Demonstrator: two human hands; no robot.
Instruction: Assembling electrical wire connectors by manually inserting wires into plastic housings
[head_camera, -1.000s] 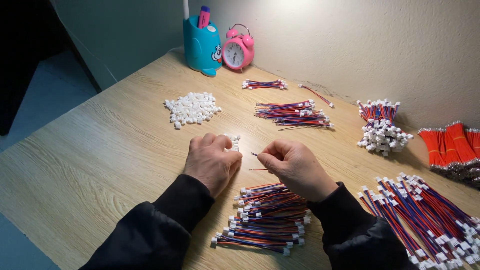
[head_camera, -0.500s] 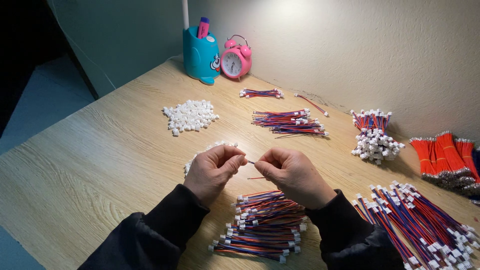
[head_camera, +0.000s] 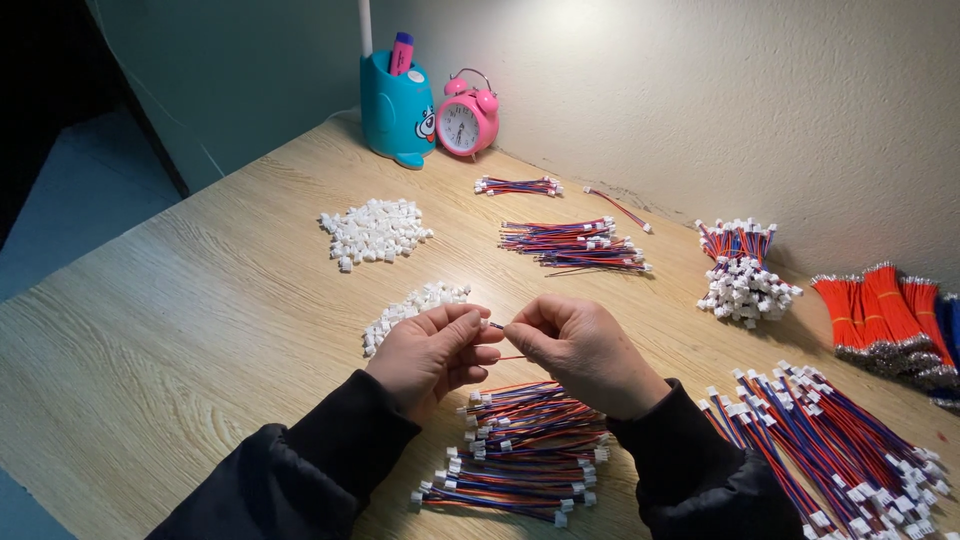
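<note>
Hands meeting at mid-desk, fingertips nearly touching. Left hand fingers pinched on something small at the tips, hidden by the grip, cannot tell what exactly. Right hand fingers pressed together on a thin wire; short stretch visible in the gap between the two hands, a red strand trailing just below. Both raised slightly off the wooden desk.

Surroundings:
- Bundle of red-blue wires with white connectors directly below the hands, between the black sleeves.
- Small pile of white connector housings just beyond the left hand, partly covered by its knuckles.
- Larger white housing pile farther out to the left, well apart.
- Loose sheaf of red-blue wires past the hands at desk centre; smaller bundle behind it, single wire beside.
- Upright cluster of wired connectors on the right, near the wall.
- Big fan of finished leads at right, just beside the right sleeve.
- Orange-red wire bundles at far right edge, cut by the frame.
- Teal pen holder with a pink marker and pink alarm clock at the back against the wall, touching or nearly so.

Nothing lying between hands and nearest pile; own hands hide the pinch point.
</note>
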